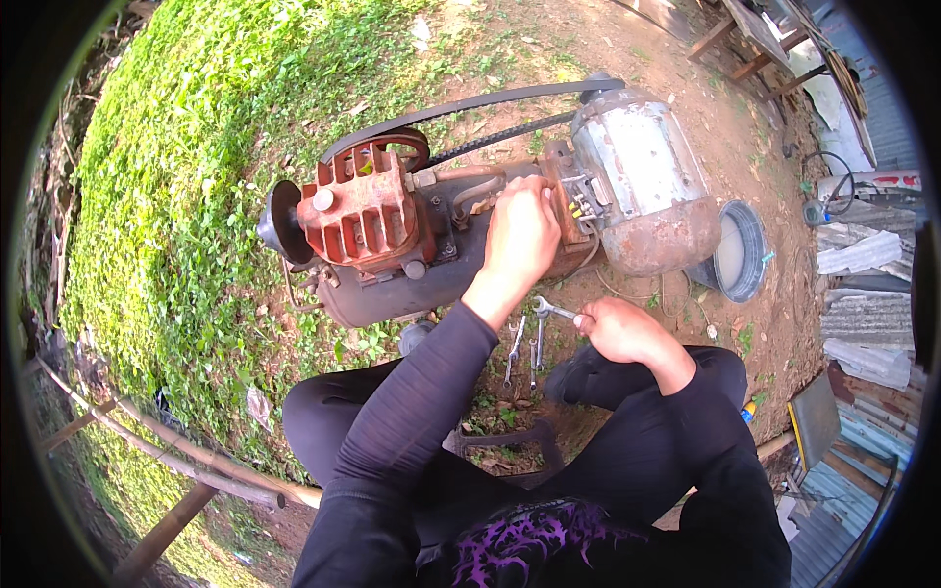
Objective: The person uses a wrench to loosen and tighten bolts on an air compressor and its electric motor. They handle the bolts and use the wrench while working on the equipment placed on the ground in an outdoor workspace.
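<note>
The left side is covered by green grass [186, 167], on which a crumpled pale scrap [259, 407] can be seen, and the lower left corner is crossed by wooden poles [167, 534]. To the right, a grey bucket [756, 282] is set on bare brown soil [769, 333], with cloudy liquid [728, 255] held inside it. Along the right edge, corrugated sheets [867, 318] are laid overlapping, a dark, yellow-edged board [814, 421] is placed near them, and a wooden frame [753, 29] is seen in the upper corner.

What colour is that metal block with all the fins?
The finned metal block is a rusty orange-red; it shows best in the head view.
</note>
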The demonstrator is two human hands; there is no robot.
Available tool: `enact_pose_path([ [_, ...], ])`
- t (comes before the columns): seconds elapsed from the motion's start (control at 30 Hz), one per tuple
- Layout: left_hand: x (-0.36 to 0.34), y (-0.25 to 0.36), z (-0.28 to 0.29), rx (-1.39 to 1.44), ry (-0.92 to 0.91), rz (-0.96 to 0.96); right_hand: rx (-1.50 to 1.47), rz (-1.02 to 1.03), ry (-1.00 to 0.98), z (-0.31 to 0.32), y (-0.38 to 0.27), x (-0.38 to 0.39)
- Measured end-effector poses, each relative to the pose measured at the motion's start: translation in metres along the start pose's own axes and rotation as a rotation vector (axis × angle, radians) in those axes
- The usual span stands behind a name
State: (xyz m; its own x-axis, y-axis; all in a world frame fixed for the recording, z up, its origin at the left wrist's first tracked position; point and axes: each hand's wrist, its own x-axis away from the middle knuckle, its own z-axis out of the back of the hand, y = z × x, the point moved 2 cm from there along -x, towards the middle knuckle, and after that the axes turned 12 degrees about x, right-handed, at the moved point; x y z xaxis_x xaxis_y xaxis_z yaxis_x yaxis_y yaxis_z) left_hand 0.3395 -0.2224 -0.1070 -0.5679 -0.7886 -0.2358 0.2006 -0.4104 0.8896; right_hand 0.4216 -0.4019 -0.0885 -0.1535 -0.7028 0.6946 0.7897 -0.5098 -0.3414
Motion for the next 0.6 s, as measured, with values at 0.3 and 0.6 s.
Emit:
enact_pose_path([
  [0.3, -0.047, -0.051, -0.051, 0.008, -0.1, -0.084, 0.157, 0.023, -0.1, -0.009, 0.008, 0.009],
  [0.6, -0.044, -0.041, -0.059, 0.004, 0.028, -0.013, 0.143, 0.083, -0.02, -0.002, -0.004, 0.009],
])
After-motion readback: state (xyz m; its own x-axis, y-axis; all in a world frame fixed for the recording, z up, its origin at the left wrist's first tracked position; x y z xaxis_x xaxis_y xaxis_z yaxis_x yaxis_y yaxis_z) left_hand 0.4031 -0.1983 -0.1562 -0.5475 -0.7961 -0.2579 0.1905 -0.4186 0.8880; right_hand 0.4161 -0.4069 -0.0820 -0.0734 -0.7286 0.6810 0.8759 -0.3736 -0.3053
